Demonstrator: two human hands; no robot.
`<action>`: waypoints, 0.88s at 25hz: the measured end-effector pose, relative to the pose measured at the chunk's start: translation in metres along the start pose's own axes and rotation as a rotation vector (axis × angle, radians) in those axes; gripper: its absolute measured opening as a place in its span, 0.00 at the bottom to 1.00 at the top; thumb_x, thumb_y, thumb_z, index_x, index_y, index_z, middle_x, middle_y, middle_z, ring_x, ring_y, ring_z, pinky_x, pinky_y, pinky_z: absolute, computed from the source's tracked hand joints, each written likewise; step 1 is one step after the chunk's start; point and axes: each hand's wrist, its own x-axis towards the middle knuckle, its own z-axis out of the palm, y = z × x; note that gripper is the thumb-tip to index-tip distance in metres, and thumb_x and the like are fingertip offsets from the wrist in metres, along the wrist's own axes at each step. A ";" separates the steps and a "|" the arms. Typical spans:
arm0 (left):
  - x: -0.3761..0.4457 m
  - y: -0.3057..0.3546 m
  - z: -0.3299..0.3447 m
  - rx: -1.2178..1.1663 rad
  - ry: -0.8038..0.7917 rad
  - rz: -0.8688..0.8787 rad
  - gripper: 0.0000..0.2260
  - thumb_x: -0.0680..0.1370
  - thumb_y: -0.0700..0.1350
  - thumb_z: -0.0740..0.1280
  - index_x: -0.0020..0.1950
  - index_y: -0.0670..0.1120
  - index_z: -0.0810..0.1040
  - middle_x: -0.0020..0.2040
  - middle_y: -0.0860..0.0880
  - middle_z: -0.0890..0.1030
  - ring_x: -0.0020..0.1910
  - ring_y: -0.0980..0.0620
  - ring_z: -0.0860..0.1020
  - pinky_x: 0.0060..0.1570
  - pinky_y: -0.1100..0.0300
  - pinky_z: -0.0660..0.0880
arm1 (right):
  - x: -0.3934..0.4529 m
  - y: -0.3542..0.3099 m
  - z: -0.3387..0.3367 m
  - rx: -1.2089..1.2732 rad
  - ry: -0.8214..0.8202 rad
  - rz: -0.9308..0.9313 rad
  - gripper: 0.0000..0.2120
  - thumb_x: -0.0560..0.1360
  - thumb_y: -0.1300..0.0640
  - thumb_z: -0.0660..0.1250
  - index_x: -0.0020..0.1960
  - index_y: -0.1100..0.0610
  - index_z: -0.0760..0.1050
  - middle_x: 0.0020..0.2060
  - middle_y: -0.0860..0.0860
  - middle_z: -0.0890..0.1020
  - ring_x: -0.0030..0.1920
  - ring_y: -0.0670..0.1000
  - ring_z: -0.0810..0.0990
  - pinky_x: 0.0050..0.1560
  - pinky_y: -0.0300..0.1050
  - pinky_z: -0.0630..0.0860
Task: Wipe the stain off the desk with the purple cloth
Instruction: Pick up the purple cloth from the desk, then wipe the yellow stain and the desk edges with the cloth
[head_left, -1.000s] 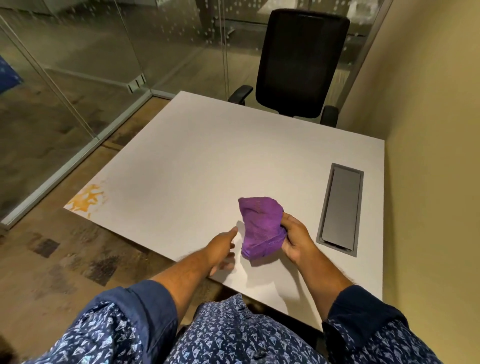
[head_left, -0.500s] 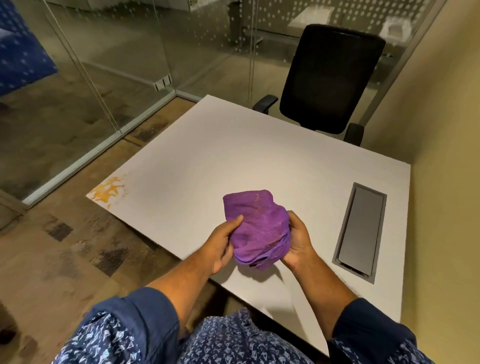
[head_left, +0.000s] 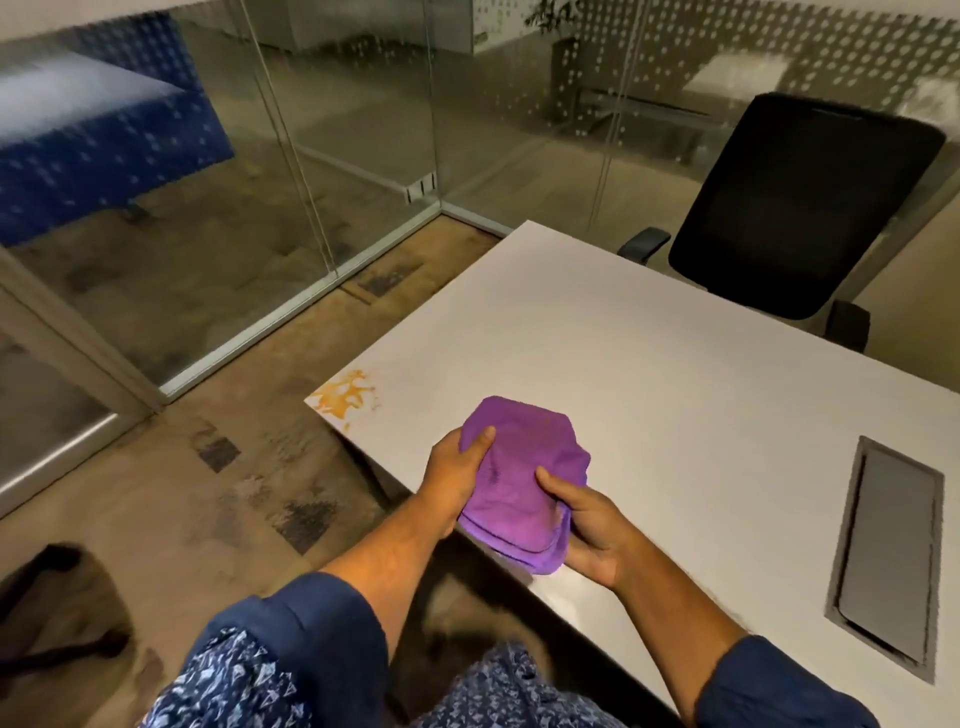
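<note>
The purple cloth (head_left: 524, 478), folded into a thick pad, is held above the near edge of the white desk (head_left: 675, 395). My left hand (head_left: 457, 478) grips its left side with the thumb on top. My right hand (head_left: 587, 530) holds its lower right corner from beneath. An orange stain (head_left: 345, 397) marks the desk's near left corner, a short way left of the cloth and apart from it.
A grey cable hatch (head_left: 883, 556) is set into the desk at the right. A black office chair (head_left: 800, 208) stands at the far side. Glass partitions (head_left: 311, 156) enclose the left and back. A dark bag (head_left: 47, 613) lies on the floor at lower left.
My left hand has joined the right on the cloth, and both flattened it into a folded pad. The view swung left, so the stain now sits closer to the cloth.
</note>
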 end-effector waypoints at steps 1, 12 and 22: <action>0.007 0.000 -0.024 0.082 0.031 0.041 0.13 0.81 0.55 0.70 0.62 0.50 0.82 0.57 0.47 0.87 0.57 0.48 0.86 0.61 0.48 0.82 | 0.014 0.008 0.015 -0.001 0.007 0.001 0.20 0.84 0.58 0.66 0.75 0.62 0.74 0.73 0.63 0.77 0.74 0.64 0.75 0.79 0.64 0.66; 0.051 0.008 -0.232 0.284 0.161 0.122 0.06 0.81 0.44 0.72 0.57 0.51 0.84 0.60 0.49 0.84 0.60 0.49 0.81 0.58 0.61 0.77 | 0.152 0.063 0.142 -0.037 0.204 -0.177 0.21 0.85 0.53 0.65 0.75 0.59 0.72 0.67 0.58 0.83 0.66 0.59 0.83 0.70 0.61 0.78; 0.132 0.044 -0.300 0.393 0.233 0.077 0.05 0.81 0.44 0.72 0.55 0.48 0.85 0.51 0.51 0.85 0.51 0.53 0.82 0.51 0.59 0.76 | 0.262 0.042 0.132 -0.305 0.248 -0.216 0.20 0.81 0.69 0.66 0.73 0.61 0.73 0.68 0.63 0.80 0.65 0.64 0.83 0.68 0.61 0.79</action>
